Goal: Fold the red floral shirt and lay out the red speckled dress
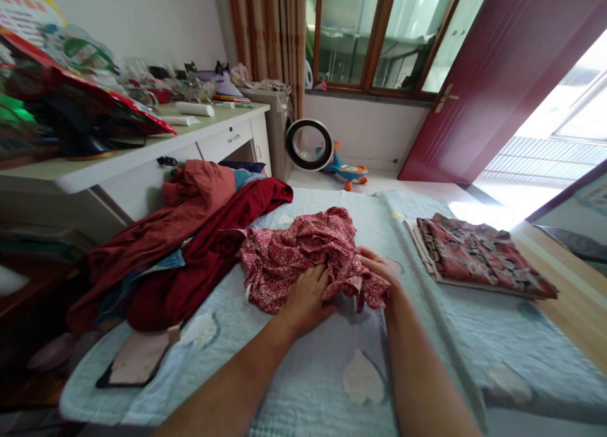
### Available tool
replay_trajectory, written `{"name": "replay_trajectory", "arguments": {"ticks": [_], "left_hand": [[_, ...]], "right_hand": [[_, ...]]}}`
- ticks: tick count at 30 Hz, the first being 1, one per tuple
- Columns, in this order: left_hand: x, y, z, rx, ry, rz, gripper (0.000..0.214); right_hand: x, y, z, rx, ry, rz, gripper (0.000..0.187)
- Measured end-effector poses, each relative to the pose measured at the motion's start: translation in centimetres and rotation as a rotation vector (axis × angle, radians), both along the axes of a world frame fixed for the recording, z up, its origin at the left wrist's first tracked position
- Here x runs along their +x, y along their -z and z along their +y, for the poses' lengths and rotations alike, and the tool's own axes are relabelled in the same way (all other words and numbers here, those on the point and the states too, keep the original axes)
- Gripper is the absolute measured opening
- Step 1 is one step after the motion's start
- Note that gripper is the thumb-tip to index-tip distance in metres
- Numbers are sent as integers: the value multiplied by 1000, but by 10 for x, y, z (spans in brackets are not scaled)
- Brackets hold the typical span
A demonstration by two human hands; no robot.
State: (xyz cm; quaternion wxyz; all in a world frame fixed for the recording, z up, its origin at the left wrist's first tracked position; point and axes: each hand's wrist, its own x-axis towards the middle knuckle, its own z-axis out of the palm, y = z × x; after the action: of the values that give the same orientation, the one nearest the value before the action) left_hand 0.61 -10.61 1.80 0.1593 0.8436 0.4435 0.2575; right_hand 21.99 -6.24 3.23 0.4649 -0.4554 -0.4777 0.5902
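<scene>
A crumpled red floral garment lies in the middle of a pale blue quilt on a bed. My left hand rests on the garment's near edge, fingers curled into the cloth. My right hand grips the garment's right side, with fabric bunched over its fingers. Both forearms reach in from the bottom of the view.
A heap of dark red and rust clothes lies at the left of the bed. A folded patterned stack sits at the right. A flat dark tablet-like object lies near the left corner. A cluttered white desk, a washing machine, and a toy car stand beyond.
</scene>
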Motion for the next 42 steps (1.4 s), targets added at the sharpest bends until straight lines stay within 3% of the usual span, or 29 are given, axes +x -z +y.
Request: {"name": "replay_trajectory", "arguments": {"ticks": [3, 5, 7, 10, 13, 15, 17, 18, 20, 23, 26, 29, 31, 34, 36, 39, 42], "left_hand": [[-7, -6, 4, -99, -7, -213, 16], [-18, -12, 7, -189, -53, -491, 17], [-31, -15, 11, -250, -135, -808, 22], [-45, -12, 21, -220, -338, -1201, 22], [-53, -3, 33, -113, -586, -1399, 18], [-55, 1, 38, -55, -663, -1393, 17], [-57, 2, 40, -22, -657, -1343, 18], [-58, 2, 40, -14, -648, -1323, 18], [-62, -1, 40, 15, -653, -1312, 21], [-75, -6, 42, 68, -706, -1336, 25], [-92, -9, 47, 123, -791, -1377, 25], [-103, -11, 51, 199, -886, -1307, 24], [-104, -13, 48, 286, -918, -1133, 27], [-93, -18, 36, 481, -839, -724, 36], [-82, -22, 26, 534, -665, -492, 35], [-63, -23, 16, 392, -291, -256, 25], [-48, -18, 13, 166, -54, -75, 19]], "right_hand": [[-4, 1, -8, -113, -129, 149, 36], [-6, 4, -6, -104, -172, 128, 37], [-8, 9, 1, -17, -48, 34, 37], [-12, 18, 13, 213, 313, -280, 34], [-20, 26, 17, 418, 376, -651, 54], [-26, 31, 16, 468, 276, -805, 51], [-30, 33, 15, 459, 178, -857, 25], [-30, 34, 15, 446, 162, -838, 16], [-25, 35, 17, 407, 218, -723, 15], [-4, 35, 23, 302, 467, -488, 21], [27, 34, 27, 259, 857, -365, 24], [48, 30, 27, 362, 1168, -511, 16], [48, 24, 24, 431, 1210, -669, 13], [23, 15, 19, 500, 1063, -750, 18], [-5, 9, 13, 534, 750, -654, 18], [-45, 7, 1, 473, 231, -589, 28], [-68, 10, -6, 480, 32, -644, 42]]}}
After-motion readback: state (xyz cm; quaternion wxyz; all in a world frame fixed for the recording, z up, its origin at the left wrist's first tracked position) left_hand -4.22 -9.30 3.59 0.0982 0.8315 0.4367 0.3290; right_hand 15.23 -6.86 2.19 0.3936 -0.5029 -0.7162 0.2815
